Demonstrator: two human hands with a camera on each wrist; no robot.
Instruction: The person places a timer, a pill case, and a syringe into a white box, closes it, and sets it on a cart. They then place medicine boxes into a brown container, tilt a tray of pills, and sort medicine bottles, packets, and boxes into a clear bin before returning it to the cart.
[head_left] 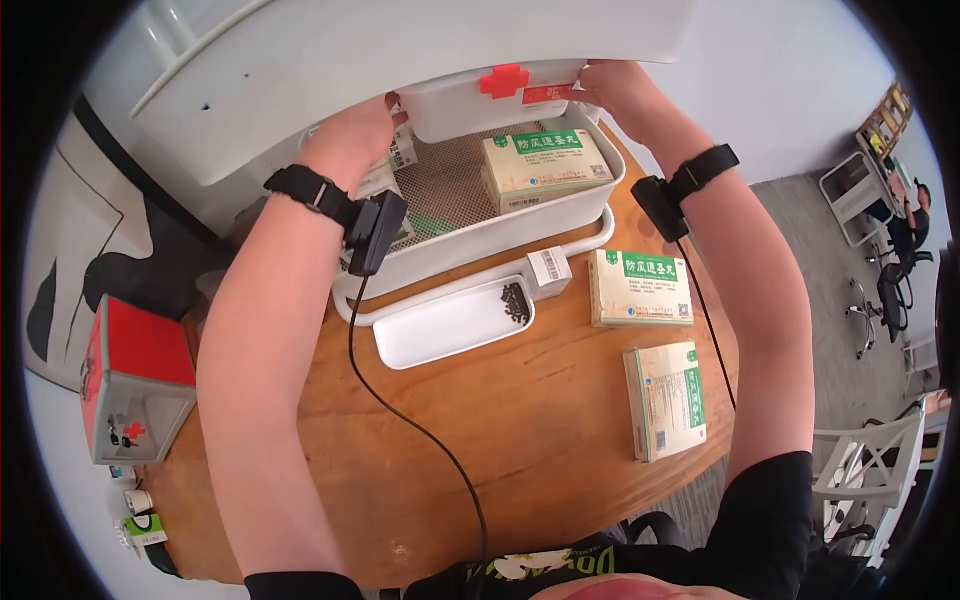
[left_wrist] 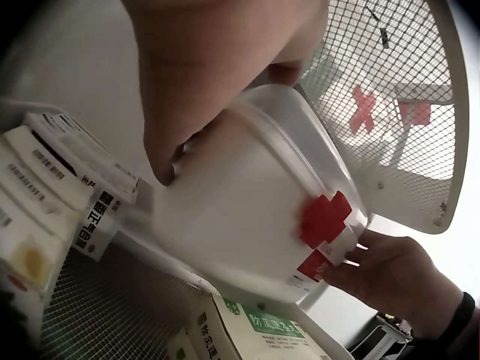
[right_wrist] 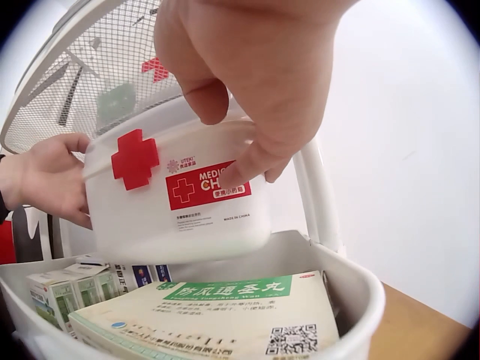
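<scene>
In the right wrist view's middle, you hold a kit [right_wrist: 191, 236] of smooth white plastic with a soft sheen. Upper left there, the lid [right_wrist: 97, 64] looks like open mesh, metal or plastic you can't tell. In the head view, your bin [head_left: 530, 228], top centre, is smooth plastic. Your cartons [head_left: 640, 288] at right are printed card, nearly matt; the desk [head_left: 540, 430] is grained brown wood, faintly satin. The central tray [head_left: 430, 332] is glossy white plastic. Your straps [head_left: 705, 171] look like matt black cloth, as do your sleeves [head_left: 772, 500].

Left hand [head_left: 355, 138] and right hand [head_left: 617, 90] holding white box [head_left: 445, 110], cartons [head_left: 640, 290] on wooden table [head_left: 520, 430]
</scene>
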